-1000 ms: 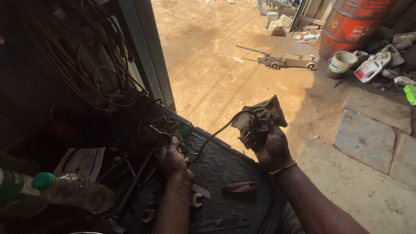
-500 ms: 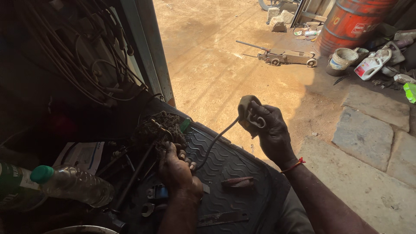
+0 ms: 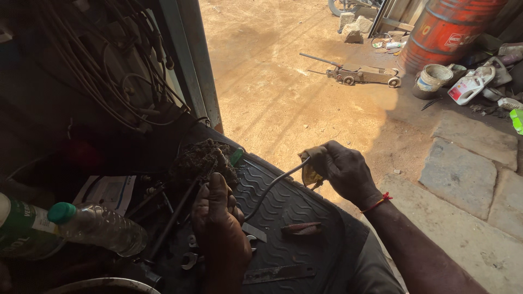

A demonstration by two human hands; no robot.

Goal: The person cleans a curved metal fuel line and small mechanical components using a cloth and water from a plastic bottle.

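A thin grey cable [image 3: 272, 188] runs in a curve from the left hand [image 3: 218, 218] up to the right hand [image 3: 343, 171]. The right hand is clamped around a dirty rag [image 3: 311, 169] wrapped over the cable's upper end, held out over the sunlit dirt ground [image 3: 283, 98]. The left hand is closed around the cable's lower end, resting on a black ribbed rubber mat [image 3: 289, 207]. Just ahead of the left hand lies a tangled clump of greasy waste [image 3: 201, 160]. Beside the left wrist lie open-ended spanners [image 3: 248, 239], and to its left a clear plastic bottle [image 3: 98, 228] with a green cap. Far beyond the right hand stand a floor jack [image 3: 362, 73] and a red drum [image 3: 447, 30].
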